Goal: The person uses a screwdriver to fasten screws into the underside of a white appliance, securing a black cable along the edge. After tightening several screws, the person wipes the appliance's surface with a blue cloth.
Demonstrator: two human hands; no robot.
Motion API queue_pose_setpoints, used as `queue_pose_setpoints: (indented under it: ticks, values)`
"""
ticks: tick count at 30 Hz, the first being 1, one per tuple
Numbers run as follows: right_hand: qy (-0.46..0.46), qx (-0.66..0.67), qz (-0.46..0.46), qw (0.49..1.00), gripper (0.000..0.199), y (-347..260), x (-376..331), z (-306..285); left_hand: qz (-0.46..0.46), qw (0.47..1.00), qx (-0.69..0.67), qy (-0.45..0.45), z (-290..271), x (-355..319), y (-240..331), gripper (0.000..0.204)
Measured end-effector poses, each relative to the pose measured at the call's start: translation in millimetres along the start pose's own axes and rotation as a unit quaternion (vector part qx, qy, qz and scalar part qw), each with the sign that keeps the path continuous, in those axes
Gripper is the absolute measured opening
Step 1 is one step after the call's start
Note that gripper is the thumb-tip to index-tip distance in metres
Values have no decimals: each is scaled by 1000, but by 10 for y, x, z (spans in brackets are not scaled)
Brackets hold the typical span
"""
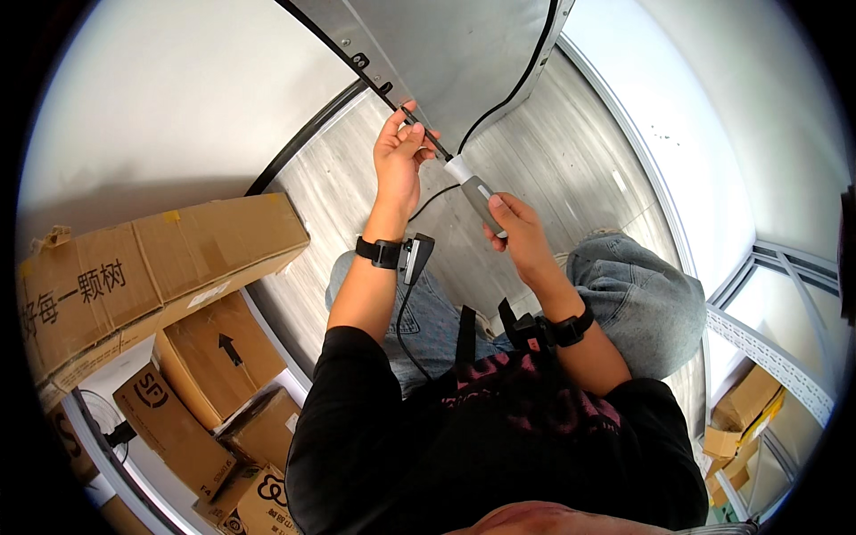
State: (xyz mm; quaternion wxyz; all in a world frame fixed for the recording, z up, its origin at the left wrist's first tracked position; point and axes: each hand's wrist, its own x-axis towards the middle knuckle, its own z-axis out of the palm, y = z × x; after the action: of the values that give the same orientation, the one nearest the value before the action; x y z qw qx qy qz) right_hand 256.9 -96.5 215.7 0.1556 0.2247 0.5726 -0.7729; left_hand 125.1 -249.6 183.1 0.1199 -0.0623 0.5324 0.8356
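My right hand [522,234] grips the grey and white handle of a screwdriver [471,187], whose dark shaft points up-left toward the edge of a grey metal panel [446,53]. Up at the shaft's tip, my left hand [399,159] pinches it with the fingertips, right at the panel's lower edge. A black cable [499,98] runs down along the panel and across the floor behind the hands. Both wrists wear black bands.
Several cardboard boxes [152,267] are stacked at my left, on and beside a white shelf. A white wall [178,98] stands behind them. The pale wood-look floor [571,160] stretches ahead. My bent knee in jeans [633,303] is at the right, with metal shelving [785,357] beyond.
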Motion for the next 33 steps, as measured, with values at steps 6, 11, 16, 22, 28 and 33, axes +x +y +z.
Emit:
queue_pose_setpoints:
  ticks: [6, 11, 16, 22, 28, 33]
  values:
    - [38, 39, 1, 999, 35, -48, -5, 72, 1, 1000, 1, 4, -2, 21, -6, 36]
    - [-4, 68, 27, 997, 38, -13, 43, -32, -8, 1000, -16, 2, 54, -8, 27, 29]
    - [-3, 51, 53, 997, 41, -22, 46, -20, -15, 1000, -12, -25, 16, 35, 29, 22]
    - [104, -133, -184, 968, 44, 180, 128, 75, -6, 1000, -8, 5, -9, 94, -14, 8]
    - [10, -12, -9, 1000, 36, 60, 69, 14, -24, 1000, -9, 3, -31, 110, 3, 11]
    - [-18, 49, 58, 997, 35, -15, 44, 2, -48, 996, -68, -24, 5, 65, 143, 27]
